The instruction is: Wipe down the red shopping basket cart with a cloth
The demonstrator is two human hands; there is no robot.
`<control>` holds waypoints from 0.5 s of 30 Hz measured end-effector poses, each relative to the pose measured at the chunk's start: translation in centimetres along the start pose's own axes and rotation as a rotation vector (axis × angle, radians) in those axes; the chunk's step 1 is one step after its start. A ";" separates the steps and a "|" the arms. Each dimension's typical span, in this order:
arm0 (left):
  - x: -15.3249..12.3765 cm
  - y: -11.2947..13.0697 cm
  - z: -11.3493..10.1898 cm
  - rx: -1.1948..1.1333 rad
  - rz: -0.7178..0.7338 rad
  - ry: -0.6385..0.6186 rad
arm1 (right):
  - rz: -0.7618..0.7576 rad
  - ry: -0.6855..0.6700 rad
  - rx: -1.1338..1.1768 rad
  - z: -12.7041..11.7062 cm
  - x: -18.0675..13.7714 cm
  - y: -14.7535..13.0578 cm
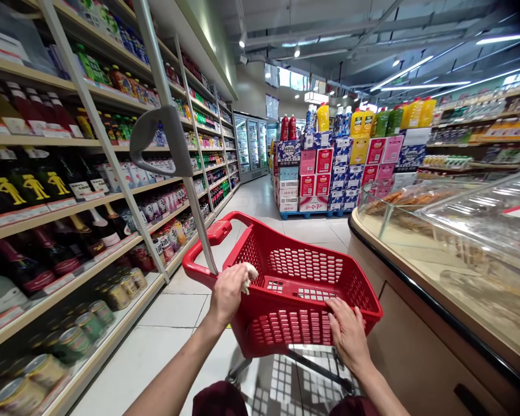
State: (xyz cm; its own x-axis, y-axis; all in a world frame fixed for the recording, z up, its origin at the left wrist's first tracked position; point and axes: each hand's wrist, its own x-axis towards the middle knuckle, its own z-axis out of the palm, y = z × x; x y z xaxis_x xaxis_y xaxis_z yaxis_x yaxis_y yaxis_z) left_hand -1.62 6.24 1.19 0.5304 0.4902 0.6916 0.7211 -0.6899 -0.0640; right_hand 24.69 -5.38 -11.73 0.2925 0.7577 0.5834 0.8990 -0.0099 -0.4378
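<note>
A red plastic shopping cart (305, 260) with lattice sides stands right in front of me, its basket bare inside. My left hand (229, 293) is closed on a crumpled whitish cloth (250, 276) at the near rim, close to the handle end. On the same rim farther right rests my right hand (349, 332), fingers stretched out and nothing in them. The cart's red handle (210, 234) is at its left end. Beside it rises a metal pole with a grey looped grip (160, 141).
Shelves of bottles and cans (117, 144) run along the left. To the right is a glass-topped food counter (437, 242), close to the cart. Stacked drink cartons (316, 176) stand on a blue pallet (320, 214) ahead. Glass-door coolers (251, 144) are at the back.
</note>
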 end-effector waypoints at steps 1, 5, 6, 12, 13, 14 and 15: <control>0.1 0.0 0.0 0.010 -0.035 0.004 | 0.010 0.017 -0.001 0.2 -0.1 -0.1; 0.3 5.7 3.2 -0.056 0.102 -0.186 | -0.001 0.010 -0.021 0.3 -0.2 -0.2; 0.4 7.3 3.9 -0.064 0.129 -0.195 | -0.015 0.000 -0.026 0.1 -0.2 -0.1; -0.4 4.2 1.8 -0.022 0.141 -0.129 | -0.034 -0.013 -0.041 -0.2 -0.3 0.5; -0.6 2.7 1.1 0.033 0.086 -0.065 | -0.029 -0.005 -0.038 0.0 -0.4 0.5; -1.0 1.5 0.7 0.053 0.057 -0.039 | -0.021 0.008 -0.033 0.2 -0.5 0.4; -1.3 0.9 0.6 0.073 0.032 -0.011 | -0.013 0.024 -0.027 0.3 -0.6 0.3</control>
State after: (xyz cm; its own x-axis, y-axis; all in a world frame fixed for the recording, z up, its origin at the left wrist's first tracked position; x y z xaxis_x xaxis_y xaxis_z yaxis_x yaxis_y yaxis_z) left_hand -1.39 5.30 -0.20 0.5586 0.4747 0.6802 0.7340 -0.6648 -0.1389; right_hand 24.67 -5.58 -12.41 0.2884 0.7421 0.6050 0.9111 -0.0184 -0.4118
